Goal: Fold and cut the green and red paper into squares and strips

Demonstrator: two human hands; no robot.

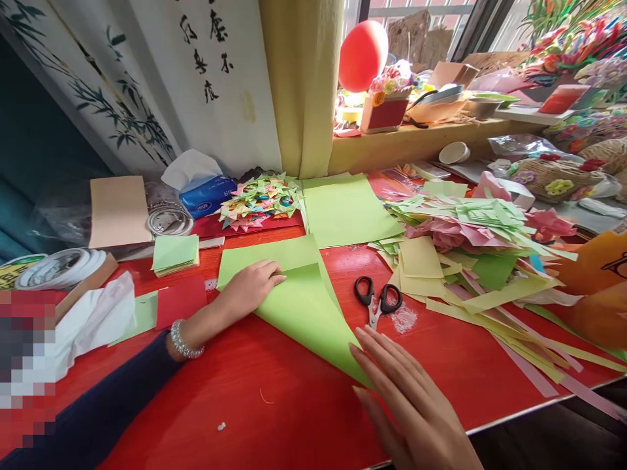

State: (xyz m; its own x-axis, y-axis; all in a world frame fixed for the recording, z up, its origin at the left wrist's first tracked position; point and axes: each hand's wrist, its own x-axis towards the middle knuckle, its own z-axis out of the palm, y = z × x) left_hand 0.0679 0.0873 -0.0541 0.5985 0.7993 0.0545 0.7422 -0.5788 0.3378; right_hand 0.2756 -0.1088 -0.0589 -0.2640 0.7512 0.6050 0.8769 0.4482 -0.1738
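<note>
A sheet of light green paper point(304, 310) lies on the red table, folded over diagonally with its near corner pointing toward my right hand. My left hand point(251, 285), below a beaded bracelet, has its fingers curled and closed at the paper's upper left edge. My right hand point(409, 391) is open, fingers stretched out, by the near corner of the fold; whether it presses on the paper is hard to tell. Just beyond that hand lie black-handled scissors point(376, 300), their blade tips partly hidden. Behind the folded sheet rests a stack of green paper point(350, 210).
Cut paper strips and squares point(470, 261) are heaped on the right. At the back sit small folded paper pieces point(262, 201) and a blue tissue pack point(206, 196). A pad of green squares point(175, 254) and tape rolls point(59, 269) lie left. The table edge point(519, 409) runs lower right.
</note>
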